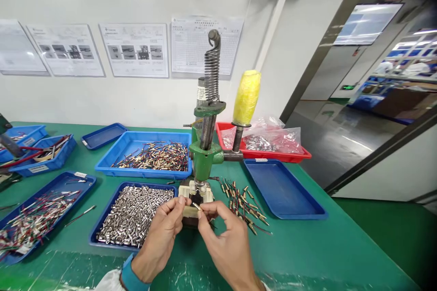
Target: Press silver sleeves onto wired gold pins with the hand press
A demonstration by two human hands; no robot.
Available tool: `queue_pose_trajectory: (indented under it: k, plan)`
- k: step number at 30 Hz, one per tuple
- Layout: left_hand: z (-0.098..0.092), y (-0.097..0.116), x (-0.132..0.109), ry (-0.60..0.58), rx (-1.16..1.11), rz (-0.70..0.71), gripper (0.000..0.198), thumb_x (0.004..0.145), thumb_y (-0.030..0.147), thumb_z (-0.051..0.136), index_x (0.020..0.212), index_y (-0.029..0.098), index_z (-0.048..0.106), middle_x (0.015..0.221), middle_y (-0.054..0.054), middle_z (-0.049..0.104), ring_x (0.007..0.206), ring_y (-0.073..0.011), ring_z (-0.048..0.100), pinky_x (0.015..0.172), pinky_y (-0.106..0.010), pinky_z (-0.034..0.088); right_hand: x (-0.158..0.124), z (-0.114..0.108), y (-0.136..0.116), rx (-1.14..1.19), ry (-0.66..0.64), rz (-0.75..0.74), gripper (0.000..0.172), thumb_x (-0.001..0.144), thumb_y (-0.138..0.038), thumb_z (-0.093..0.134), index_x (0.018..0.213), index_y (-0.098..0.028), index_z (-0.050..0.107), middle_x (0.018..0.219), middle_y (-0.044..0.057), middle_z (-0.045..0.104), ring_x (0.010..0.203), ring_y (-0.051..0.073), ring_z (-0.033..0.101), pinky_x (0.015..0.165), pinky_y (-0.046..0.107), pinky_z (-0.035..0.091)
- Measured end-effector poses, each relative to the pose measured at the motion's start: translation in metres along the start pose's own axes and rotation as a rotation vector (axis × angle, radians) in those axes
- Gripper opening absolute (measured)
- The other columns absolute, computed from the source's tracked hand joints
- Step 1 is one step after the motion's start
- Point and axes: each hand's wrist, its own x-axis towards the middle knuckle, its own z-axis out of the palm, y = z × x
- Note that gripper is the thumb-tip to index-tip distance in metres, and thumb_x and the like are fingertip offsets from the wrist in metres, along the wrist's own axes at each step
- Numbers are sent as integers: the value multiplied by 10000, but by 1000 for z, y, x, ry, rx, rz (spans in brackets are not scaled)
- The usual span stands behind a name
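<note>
My right hand (227, 234) pinches a small brass-coloured metal piece (197, 206) between thumb and forefinger, in front of the press. My left hand (162, 232) is closed in a pinch at the other end of this piece; whatever lies in its fingertips is too small to make out. Just beyond both hands stands the green hand press (204, 163), with a coil spring on top and a lever with a yellow-wrapped grip (247, 97). Silvery metal sleeves fill a blue tray (93, 236) beside my left hand. To the right lies a loose pile of brass-tipped wired pieces (241, 202).
Behind, a larger blue tray (118, 135) holds more brass-tipped wired pieces. A red tray (300, 157) with plastic bags stands behind the lever, and a blue tray (285, 191) lies at right. White-tipped wires fill another tray (87, 182) at left. Printed sheets (134, 50) hang on the wall.
</note>
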Motion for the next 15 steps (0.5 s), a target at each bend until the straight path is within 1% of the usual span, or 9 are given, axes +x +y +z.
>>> queue_pose_trajectory:
  k: [2,4,6,8,9,10,11,12,15]
  plan:
    - [0,0,0,-10,7,11,377,723,490,826,824,142,727,647,22,526,578,-73,393,540,-164,321,0,1,-2,11,14,-2,95,859,-248,591,830,-197,665,729,2,694,647,144,651,635,219,514]
    - [-1,0,0,-22,29,7,367,705,458,848,852,142,732,737,-12,598,648,-90,463,573,-169,349,0,2,-3,27,27,3,91,856,-239,589,825,-197,664,718,-4,689,640,139,645,633,214,512]
    - [-3,-1,0,-24,33,-13,380,700,449,853,883,138,734,665,16,547,573,-73,404,514,-166,302,-1,3,-3,37,39,7,92,854,-234,588,815,-196,662,706,-9,684,631,135,639,629,211,509]
    - [-3,-2,1,-8,0,-28,391,707,463,844,883,132,732,557,75,399,482,-53,256,447,-168,218,-2,4,-2,37,48,9,96,853,-232,586,803,-196,659,693,-13,677,620,131,631,621,208,502]
    - [-3,-3,0,2,-24,-31,391,707,466,843,870,130,729,535,94,338,466,-50,206,431,-166,198,-3,5,-2,37,47,12,98,855,-232,585,799,-197,658,686,-15,673,616,129,628,616,207,499]
    - [-1,-4,0,10,-49,-34,388,698,460,852,857,129,728,524,102,309,459,-48,197,423,-159,204,-5,7,-1,38,45,17,101,857,-234,584,800,-198,659,686,-16,673,617,129,628,617,207,497]
    - [0,-5,-1,18,-76,-37,388,679,446,870,853,130,729,520,102,321,456,-46,224,425,-149,235,-6,8,-1,43,38,25,104,861,-235,582,805,-199,662,692,-16,677,623,129,631,620,207,497]
    - [3,-5,-2,27,-106,-40,389,654,426,891,859,134,733,524,93,369,460,-45,279,440,-141,287,-7,10,0,49,28,36,108,865,-237,579,813,-200,666,705,-14,685,634,131,637,629,209,499]
    - [10,-5,-6,51,-202,-48,408,585,360,940,889,159,756,628,32,581,561,-75,501,560,-157,459,-10,15,0,70,11,68,114,871,-245,577,829,-200,673,741,-4,706,663,138,652,652,219,506]
